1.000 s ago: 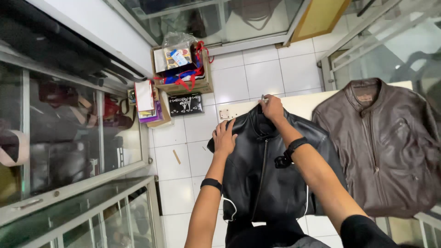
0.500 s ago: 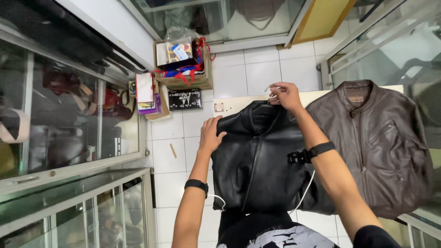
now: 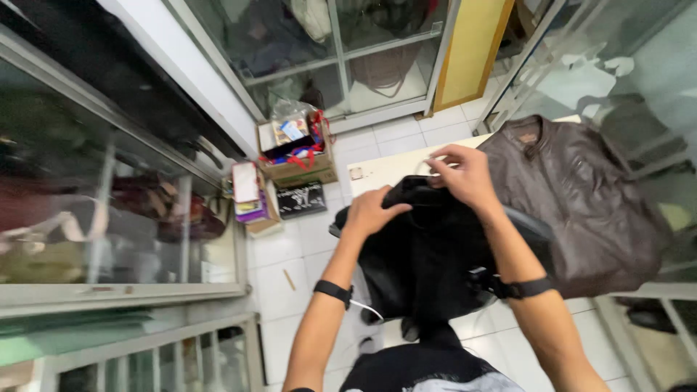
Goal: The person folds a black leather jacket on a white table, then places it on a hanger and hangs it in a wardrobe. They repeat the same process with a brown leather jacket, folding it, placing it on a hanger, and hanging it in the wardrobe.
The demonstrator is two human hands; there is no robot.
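Two hands on the black leather jacket (image 3: pixel 428 261) draped over the table (image 3: pixel 377 173) edge: my left hand (image 3: pixel 374 210) lies mostly flat on it, right hand (image 3: pixel 465 174) pinches its collar; I'd judge this mid-fold, next needs a smoothing tuck.

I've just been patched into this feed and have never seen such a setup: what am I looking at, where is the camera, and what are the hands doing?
There is no machine here: a person works with two bare hands, and the single camera sits on their head, looking down. The left hand rests on the upper edge of a black leather jacket, and the right hand grips the same jacket near its collar. Both wrists wear black bands. Beside it, on a pale table, lies a brown leather jacket. Below, on the white tiled floor, stands an open cardboard box full of small items, with glass display cases around.
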